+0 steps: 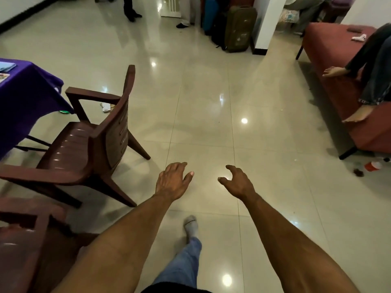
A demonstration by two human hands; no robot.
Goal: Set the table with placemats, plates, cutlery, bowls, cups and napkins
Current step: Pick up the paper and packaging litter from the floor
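Both hands held nothing: we noted the left hand (172, 180) and right hand (237, 181) stretched out over the tiled floor (203, 102), fingers loosely curled, thumbs apart from fingers, the two hands near each other but not touching.

At 9 o'clock we saw the table (25, 96) under a purple cloth, with a placemat (6, 66) at its far-left edge, partly cut off by the frame. Just beside it, at 8 o'clock, stood a brown armchair (88, 136), its seat facing the table. At 12 o'clock we recorded suitcases (232, 26) upright against a pillar. At 3 o'clock sat a red bench (330, 81), with a red cup (372, 166) on the floor near its leg.
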